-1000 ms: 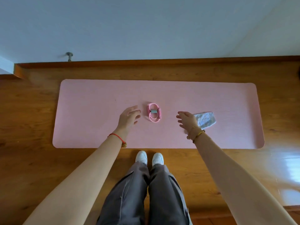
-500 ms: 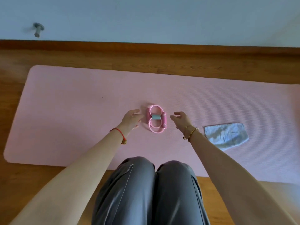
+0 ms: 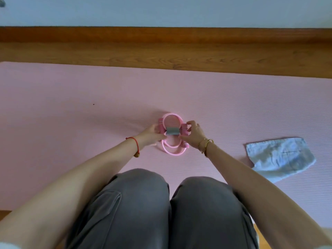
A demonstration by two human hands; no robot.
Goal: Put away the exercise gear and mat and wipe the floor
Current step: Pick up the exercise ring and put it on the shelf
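Note:
A pink exercise mat (image 3: 71,123) lies flat on the wooden floor and fills most of the view. In its middle sits a pink figure-eight resistance band (image 3: 172,119) with a grey centre strap and pink foam handles on either side. My left hand (image 3: 150,134) is closed around its left handle. My right hand (image 3: 193,134) grips the right handle with fingers curled. A crumpled light-blue cloth (image 3: 280,157) lies on the mat to the right, apart from both hands.
A wooden baseboard (image 3: 161,34) and a pale wall run along the far side, with a strip of wood floor (image 3: 161,56) between them and the mat. My knees in grey trousers (image 3: 161,209) are bent over the mat's near edge.
I have crouched down and the view has moved closer to the mat. Both hands went from hovering open beside the band to closing on its two handles.

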